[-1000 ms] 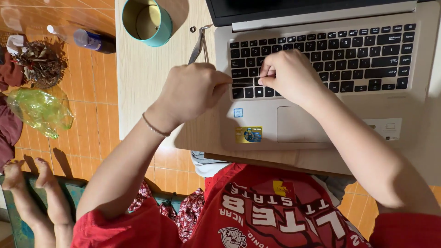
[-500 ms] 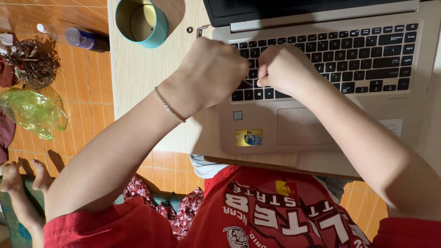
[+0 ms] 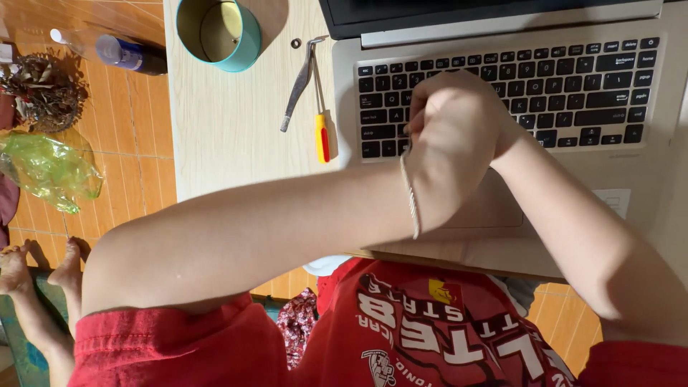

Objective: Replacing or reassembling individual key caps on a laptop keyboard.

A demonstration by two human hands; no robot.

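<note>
Now that the left hand (image 3: 451, 143) has crossed rightward over the right hand (image 3: 502, 132), both curl loosely on the laptop keyboard (image 3: 573, 79), grip contents hidden, leaving 2 tools, pliers (image 3: 299, 82) and screwdriver (image 3: 322, 132), uncovered at left.

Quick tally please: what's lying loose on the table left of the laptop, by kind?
Teal round container: 1
Metal tweezers: 1
Small screwdriver with yellow and red handle: 1
Small dark ring or washer: 1
Total: 4
Both hands are bunched over the laptop keyboard, the left hand covering the right; what they hold cannot be told.
</note>
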